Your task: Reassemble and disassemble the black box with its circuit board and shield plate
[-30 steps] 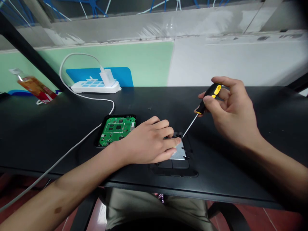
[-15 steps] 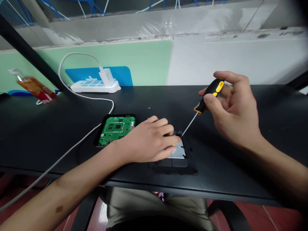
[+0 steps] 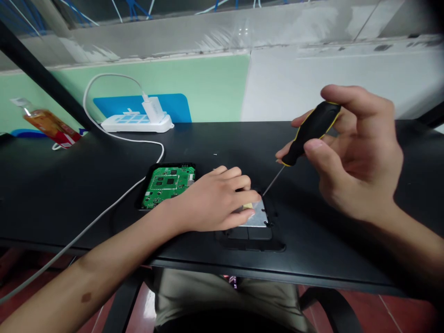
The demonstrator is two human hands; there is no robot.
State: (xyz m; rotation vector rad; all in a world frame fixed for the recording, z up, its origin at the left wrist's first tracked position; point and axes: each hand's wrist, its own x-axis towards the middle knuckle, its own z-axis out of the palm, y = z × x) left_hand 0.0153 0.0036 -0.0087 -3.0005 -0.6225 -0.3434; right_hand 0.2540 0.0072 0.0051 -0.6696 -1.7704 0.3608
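My right hand (image 3: 360, 152) grips a black screwdriver (image 3: 310, 132) with yellow trim, thumb on one side of the handle and fingers round the other. Its thin shaft slants down to the left, and the tip meets the upper right corner of a silver metal plate (image 3: 258, 218). That plate lies in a black plastic cover (image 3: 256, 245) on the desk. With bent fingers, my left hand (image 3: 222, 199) holds the plate down and hides its left part. A small yellowish patch shows between the fingers. What the tip sits in is too small to tell.
A green circuit board (image 3: 164, 182) in a black casing lies left of my left hand. Behind it are a white power strip (image 3: 137, 124) with a plugged charger and a white cable (image 3: 114, 203). A drink bottle (image 3: 52, 127) leans at far left. A tiny screw-like bit (image 3: 215, 154) lies on the desk.
The screwdriver handle has turned about its axis, its yellow patches now out of sight. My right hand has shifted right and a little up. My left hand stays on the plate.
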